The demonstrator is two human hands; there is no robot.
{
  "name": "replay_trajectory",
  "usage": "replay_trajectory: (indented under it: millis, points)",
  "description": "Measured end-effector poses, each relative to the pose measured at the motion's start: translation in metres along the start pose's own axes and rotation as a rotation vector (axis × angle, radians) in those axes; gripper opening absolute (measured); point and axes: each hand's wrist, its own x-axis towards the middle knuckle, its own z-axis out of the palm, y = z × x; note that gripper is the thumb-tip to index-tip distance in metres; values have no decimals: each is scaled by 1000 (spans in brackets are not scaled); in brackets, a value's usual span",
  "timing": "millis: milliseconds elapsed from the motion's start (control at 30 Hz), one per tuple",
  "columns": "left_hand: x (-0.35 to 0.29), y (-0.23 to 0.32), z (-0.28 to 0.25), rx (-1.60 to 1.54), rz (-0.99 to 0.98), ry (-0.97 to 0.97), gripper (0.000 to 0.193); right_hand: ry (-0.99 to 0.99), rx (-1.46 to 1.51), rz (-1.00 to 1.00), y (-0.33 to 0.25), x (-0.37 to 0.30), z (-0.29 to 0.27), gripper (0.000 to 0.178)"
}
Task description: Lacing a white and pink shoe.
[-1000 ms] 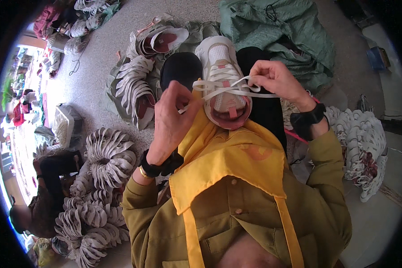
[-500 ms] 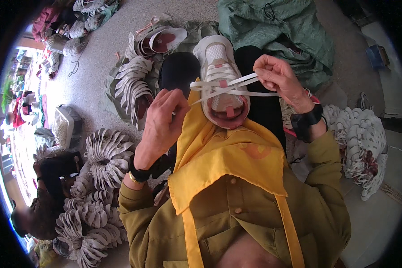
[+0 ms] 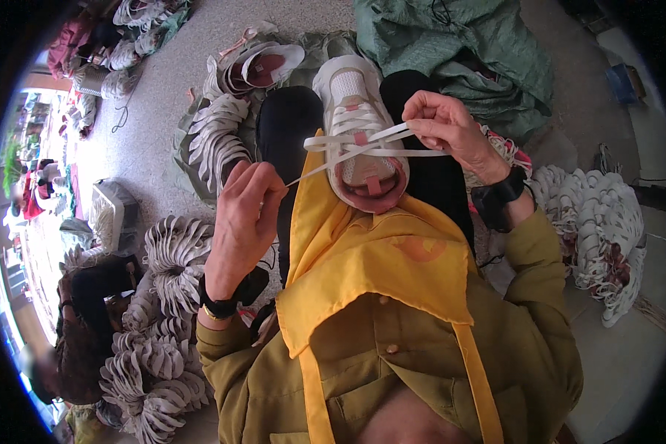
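A white sneaker (image 3: 345, 83) with pink trim rests between my black-clad knees, its opening towards me and its toe pointing away. White shoelaces (image 3: 340, 140) cross over its tongue, with a loop sticking out on the left side. My left hand (image 3: 246, 214), left of the shoe, pinches one lace that runs taut up to the crossing. On the right, my right hand (image 3: 451, 135) grips a lace strand between thumb and fingers. A second strand runs under that hand; its end is hidden. A yellow apron (image 3: 377, 266) covers my lap just below the heel.
Stacked white shoe pieces (image 3: 218, 133) lie left of my knees, with more coils (image 3: 174, 251) further left. A green sack (image 3: 451, 52) lies beyond the shoe. Bundled white pieces (image 3: 592, 222) sit at the right. A person (image 3: 74, 348) sits at the far left near a plastic bin (image 3: 115, 214).
My left hand has moved left and down, away from the shoe, drawing its lace out longer. My right hand has shifted slightly left, still gripping its strand.
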Motion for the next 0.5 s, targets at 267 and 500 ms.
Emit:
replay_trajectory:
  millis: [267, 500]
  points:
    - [0, 2, -2, 83, 38, 6, 14, -12, 18, -4, 4, 1, -1, 11]
    - [-4, -1, -6, 129, 68, -12, 13, -29, 17, -22, 6, 1, 4, 10]
